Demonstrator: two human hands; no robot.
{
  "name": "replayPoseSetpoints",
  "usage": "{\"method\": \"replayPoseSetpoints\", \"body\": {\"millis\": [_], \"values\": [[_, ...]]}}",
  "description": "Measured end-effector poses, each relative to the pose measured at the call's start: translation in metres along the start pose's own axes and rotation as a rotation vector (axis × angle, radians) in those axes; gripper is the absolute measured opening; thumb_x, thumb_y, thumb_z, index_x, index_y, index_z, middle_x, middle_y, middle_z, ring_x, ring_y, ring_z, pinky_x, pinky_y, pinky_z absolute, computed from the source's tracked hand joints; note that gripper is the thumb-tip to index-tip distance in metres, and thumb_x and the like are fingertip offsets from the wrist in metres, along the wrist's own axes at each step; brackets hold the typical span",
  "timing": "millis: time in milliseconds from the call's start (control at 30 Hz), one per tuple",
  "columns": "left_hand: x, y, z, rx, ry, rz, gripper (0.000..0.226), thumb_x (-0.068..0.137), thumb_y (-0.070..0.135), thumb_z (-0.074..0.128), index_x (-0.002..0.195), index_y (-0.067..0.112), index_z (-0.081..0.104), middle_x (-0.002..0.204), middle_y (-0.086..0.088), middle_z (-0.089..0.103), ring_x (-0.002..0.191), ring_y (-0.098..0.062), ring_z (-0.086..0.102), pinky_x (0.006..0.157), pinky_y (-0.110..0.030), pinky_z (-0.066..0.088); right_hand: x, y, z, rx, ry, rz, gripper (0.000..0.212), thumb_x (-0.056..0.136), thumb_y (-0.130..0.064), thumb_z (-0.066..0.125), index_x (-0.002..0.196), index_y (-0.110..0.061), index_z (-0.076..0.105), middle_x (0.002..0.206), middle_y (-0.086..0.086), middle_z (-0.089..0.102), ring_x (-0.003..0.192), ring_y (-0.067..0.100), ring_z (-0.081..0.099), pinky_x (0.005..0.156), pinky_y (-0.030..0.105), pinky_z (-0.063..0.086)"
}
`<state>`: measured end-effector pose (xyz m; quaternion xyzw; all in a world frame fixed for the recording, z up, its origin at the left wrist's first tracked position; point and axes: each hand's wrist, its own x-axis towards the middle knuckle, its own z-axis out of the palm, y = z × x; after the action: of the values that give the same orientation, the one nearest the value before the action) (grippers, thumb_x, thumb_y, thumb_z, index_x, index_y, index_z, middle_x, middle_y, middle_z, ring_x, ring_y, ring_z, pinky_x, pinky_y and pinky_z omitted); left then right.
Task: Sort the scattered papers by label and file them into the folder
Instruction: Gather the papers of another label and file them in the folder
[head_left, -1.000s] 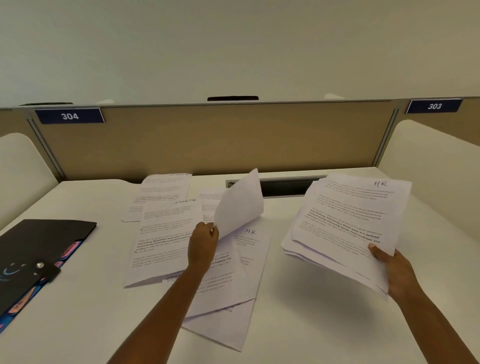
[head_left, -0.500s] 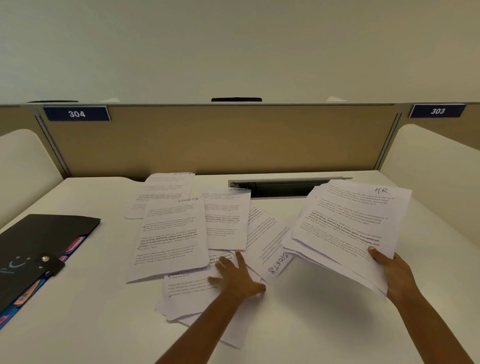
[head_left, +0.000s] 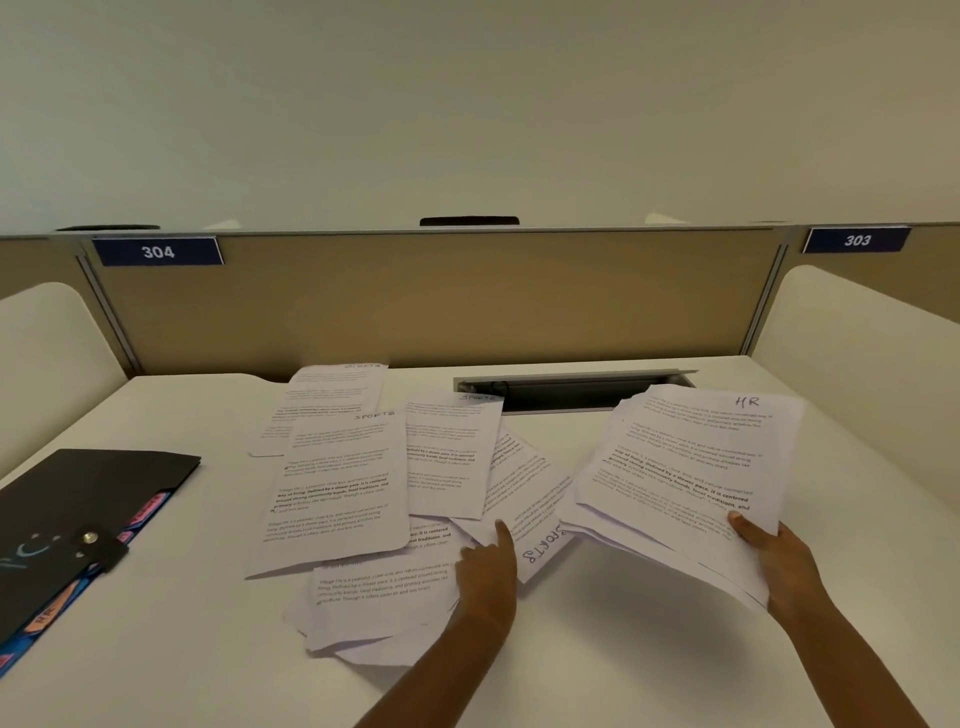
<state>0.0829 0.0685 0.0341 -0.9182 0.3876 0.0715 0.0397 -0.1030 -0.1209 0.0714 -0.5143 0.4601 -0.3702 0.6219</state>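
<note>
The right hand (head_left: 779, 564) holds a stack of papers (head_left: 685, 467) (top sheet marked "HR") lifted off the white tabletop (head_left: 597, 649), its fingers clamped on the near edge. The left hand (head_left: 485, 577) rests on the scattered papers (head_left: 363, 493) mid-tabletop, index finger extended onto a "SPORTS" sheet (head_left: 540, 540). The black folder (head_left: 78, 514) lies closed at far left.
</note>
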Motion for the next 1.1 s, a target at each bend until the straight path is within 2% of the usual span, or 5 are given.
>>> {"method": "replayPoseSetpoints", "body": {"millis": [367,733,867,967,1100], "values": [[-0.001,-0.014,-0.102,-0.132,0.301,-0.037,0.035,0.093,0.006,0.045,0.128,0.007,0.042,0.121,-0.012,0.059,0.110,-0.024,0.057,0.091,-0.029,0.045,-0.002,-0.007,-0.004,0.116,0.016,0.003,0.038,0.090,-0.007,0.052,0.128,0.001,0.045,0.115,0.013,0.053,0.075,0.016,0.053,0.074,0.034,0.045],[-0.023,-0.072,-0.240,-0.343,0.870,-0.163,0.036,0.090,-0.005,0.036,0.122,0.003,0.052,0.112,-0.021,0.061,0.106,-0.037,0.055,0.088,-0.038,0.042,-0.004,-0.008,-0.009,0.124,0.023,-0.026,0.041,0.091,-0.006,0.051,0.130,0.000,0.043,0.133,0.020,0.049,0.101,0.031,0.049,0.089,0.039,0.041],[-0.024,-0.087,-0.264,-0.320,1.165,-0.148,0.046,0.088,-0.012,0.041,0.130,0.005,0.048,0.107,-0.024,0.064,0.098,-0.038,0.059,0.083,-0.041,0.049,-0.005,-0.005,-0.007,0.139,0.043,0.016,0.041,0.090,-0.007,0.052,0.130,0.000,0.044,0.128,0.018,0.052,0.098,0.032,0.051,0.062,0.029,0.054],[-0.023,-0.082,-0.257,-0.170,1.388,-0.022,0.045,0.074,-0.016,0.057,0.115,0.001,0.062,0.083,-0.021,0.069,0.071,-0.035,0.064,0.059,-0.034,0.054,-0.007,-0.004,-0.005,0.125,0.046,0.025,0.040,0.090,-0.008,0.052,0.128,0.000,0.044,0.122,0.017,0.053,0.093,0.034,0.053,0.050,0.022,0.055],[-0.007,-0.064,-0.212,0.008,1.348,0.080,0.051,0.049,-0.014,0.078,0.095,0.007,0.071,0.061,-0.011,0.064,0.048,-0.022,0.057,0.044,-0.023,0.048,-0.005,0.000,0.001,0.079,0.046,0.022,0.040,0.090,-0.009,0.053,0.128,-0.001,0.044,0.129,0.020,0.052,0.098,0.033,0.050,0.082,0.041,0.045]]}}
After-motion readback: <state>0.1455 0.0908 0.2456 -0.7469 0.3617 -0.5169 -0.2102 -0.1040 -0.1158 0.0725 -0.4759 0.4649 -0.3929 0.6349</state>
